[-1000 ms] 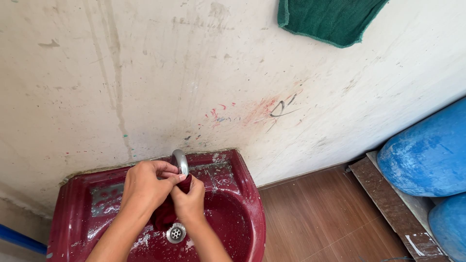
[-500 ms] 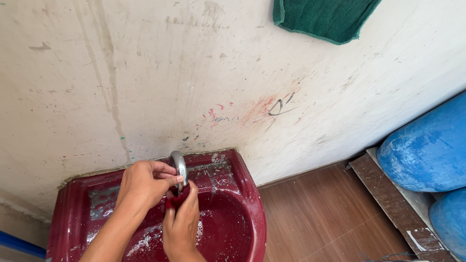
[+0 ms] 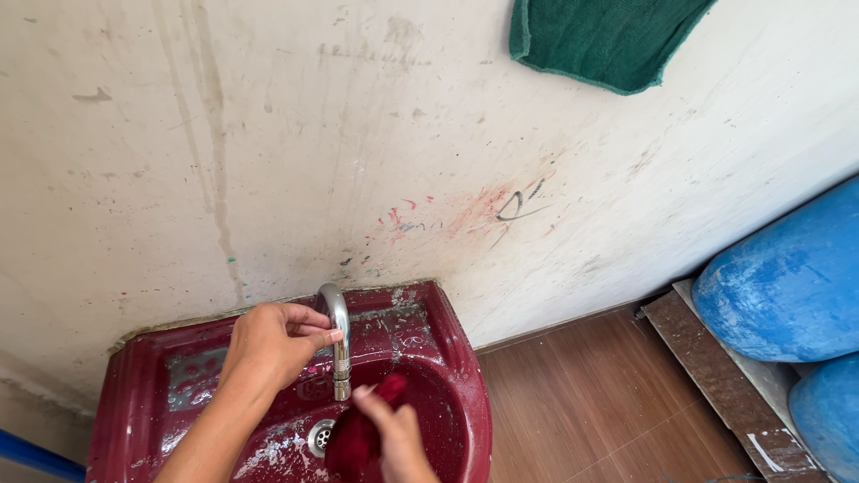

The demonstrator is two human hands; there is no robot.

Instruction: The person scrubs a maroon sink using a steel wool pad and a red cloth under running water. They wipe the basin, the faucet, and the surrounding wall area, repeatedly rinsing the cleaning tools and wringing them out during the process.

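While the left hand (image 3: 273,344) reaches in from the lower left, its fingers curl loosely beside the curved metal tap (image 3: 338,335), thumb tip touching the spout. The right hand (image 3: 394,434) rises from below, fingers clamped on a wet dark red cloth (image 3: 362,429) over the red sink (image 3: 447,358), just beside the drain (image 3: 320,436).

Pretty bright, even daylight here, nothing harsh. The wall (image 3: 295,152) is lit flat and soft, with hardly any shadows on it. The wet sink (image 3: 452,358) throws small white glints off its rim, and the tap (image 3: 338,335) has a shiny streak down it. The right hand (image 3: 394,434) looks a bit smeared. The wide lens bends the edges; the blue barrels (image 3: 787,286) bulge.
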